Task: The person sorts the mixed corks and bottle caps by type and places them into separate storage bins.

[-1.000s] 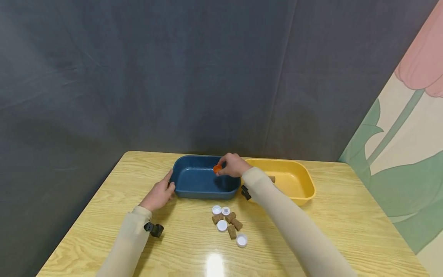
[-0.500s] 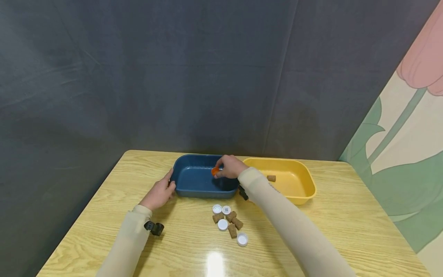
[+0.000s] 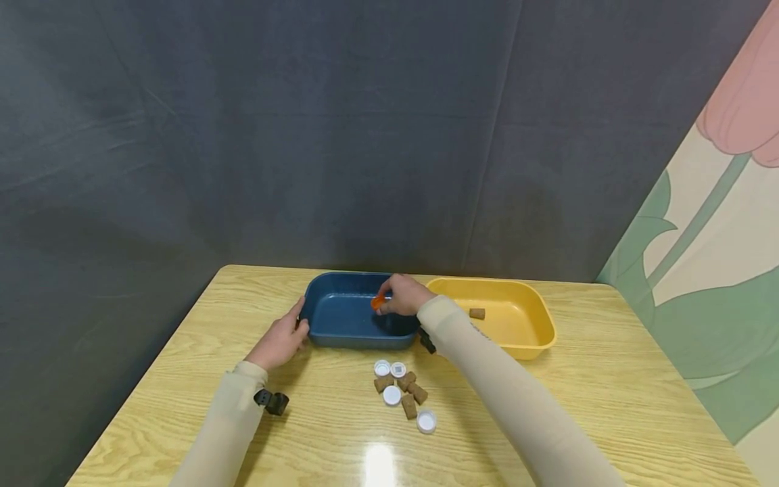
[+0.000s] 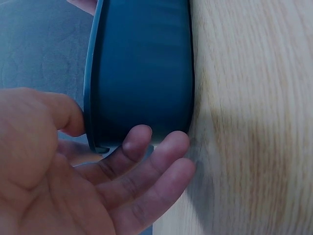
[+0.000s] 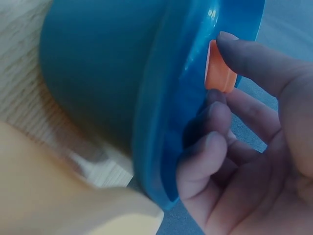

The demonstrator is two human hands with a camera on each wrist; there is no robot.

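Observation:
My left hand [image 3: 278,343] grips the left end of a blue plastic bin [image 3: 347,318]. In the left wrist view its thumb lies at the rim, and fingertips [image 4: 171,147] touch the outer end wall. Over the right part of that bin, my right hand [image 3: 409,295] pinches an orange bottle cap [image 3: 377,302]. The right wrist view shows the orange cap [image 5: 220,71] between thumb and fingertips, just inside the bin's rim. The hand covers the bin's far right corner in the head view.
Right of the blue bin stands a yellow bin [image 3: 517,328] with a cork [image 3: 477,314] in it. Before the bins lie several corks [image 3: 409,406] and several white bottle caps [image 3: 427,421] on the wooden table [image 3: 182,379]. A dark curtain [image 3: 341,135] hangs behind.
My right hand has shifted slightly left with the orange cap, which has turned a little. The cork in the yellow bin shows more fully. My left hand has stayed on the blue bin.

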